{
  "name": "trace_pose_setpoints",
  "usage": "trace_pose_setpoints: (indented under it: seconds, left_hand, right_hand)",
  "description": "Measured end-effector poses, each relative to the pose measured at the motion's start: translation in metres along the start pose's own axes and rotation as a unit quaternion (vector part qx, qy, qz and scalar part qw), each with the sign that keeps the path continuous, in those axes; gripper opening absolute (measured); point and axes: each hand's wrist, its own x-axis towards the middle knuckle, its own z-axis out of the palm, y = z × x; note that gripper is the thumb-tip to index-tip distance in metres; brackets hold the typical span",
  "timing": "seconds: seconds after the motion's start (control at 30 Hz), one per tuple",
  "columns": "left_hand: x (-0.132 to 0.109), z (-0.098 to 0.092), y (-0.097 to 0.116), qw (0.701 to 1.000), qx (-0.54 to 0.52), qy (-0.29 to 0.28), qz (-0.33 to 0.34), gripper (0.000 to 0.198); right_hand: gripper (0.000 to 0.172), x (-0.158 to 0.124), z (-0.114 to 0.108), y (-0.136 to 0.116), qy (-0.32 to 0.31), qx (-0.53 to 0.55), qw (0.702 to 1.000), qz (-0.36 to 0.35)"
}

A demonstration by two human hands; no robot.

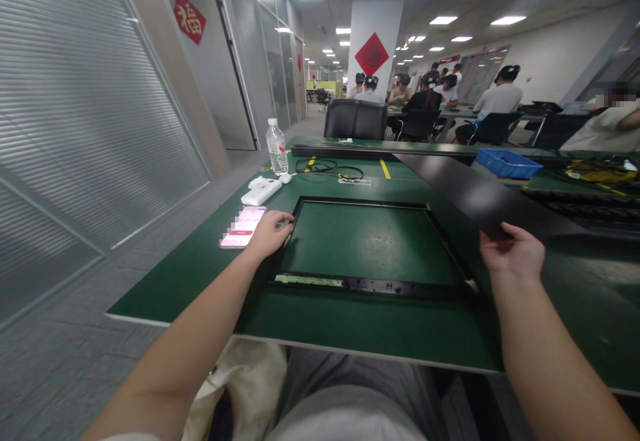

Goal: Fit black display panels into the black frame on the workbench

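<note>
Watching from beside the bench: the person sits at the green table (350,334) with a black frame (400,288) lying flat in front of them, its open middle showing the table top. The left hand (270,231) rests on the frame's left rail near the far corner, fingers laid loosely over the edge, pressing down rather than clasping as far as I can judge. The right hand (513,254) is closed on the near corner of a long black panel (465,188), thumb on top and fingers under, so 1 corner pinch carries a sheet that runs well away across the table, off its surface at the near end. Risk 1, in my judgement: a pinch at the very end of so long a sheet gives little control, and it could sag, twist or slip out. Risk 2: the panel's near edge hangs just beside the frame's right rail, so a dip could knock or scratch it, or clip the thin green circuit strip (309,281) on the near rail. Risk 3: a phone (243,226) lies just beside the left hand, near the table edge, and a sideways nudge of the frame could push it off. Farther back stand a water bottle (276,148), a white device (261,191) and a loose cable (327,168), all within the sweep of a swinging panel.
</note>
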Motion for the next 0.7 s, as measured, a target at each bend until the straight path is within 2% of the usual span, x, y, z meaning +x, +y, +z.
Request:
trace_pose_setpoints:
  seconds: [0.1,0.17,0.27,0.37,0.43,0.5,0.6,0.7]
  left_hand:
    - [0.0,0.0,0.006,0.994,-0.099,0.029,-0.039,0.02]
    - [-0.001,0.001,0.01,0.975,-0.201,0.042,-0.082,0.022]
    - [-0.002,0.002,0.017,0.922,-0.356,0.038,-0.146,0.026]
    - [-0.003,0.001,0.024,0.858,-0.474,0.023,-0.196,0.023]
    - [-0.004,-0.002,0.029,0.821,-0.529,0.009,-0.217,0.024]
    - [-0.005,-0.005,0.035,0.79,-0.57,-0.009,-0.226,0.033]
    - [-0.007,-0.012,0.041,0.758,-0.61,-0.019,-0.229,0.05]
    - [-0.008,-0.018,0.043,0.738,-0.632,-0.009,-0.236,0.057]
  right_hand:
    - [0.032,-0.015,0.006,-0.002,-0.047,0.025,0.999,0.005]
    - [0.038,-0.022,0.008,-0.003,-0.067,0.039,0.997,0.008]
    - [0.05,-0.025,0.01,-0.004,-0.096,0.057,0.994,0.018]
    - [0.053,-0.024,0.01,-0.003,-0.108,0.051,0.992,0.044]
    - [0.053,-0.021,0.009,-0.001,-0.107,0.03,0.991,0.071]
    - [0.054,-0.02,0.009,0.0,-0.111,0.006,0.989,0.098]
    - [0.059,-0.022,0.008,0.003,-0.126,-0.023,0.983,0.128]
    - [0.063,-0.028,0.009,0.004,-0.14,-0.054,0.977,0.153]
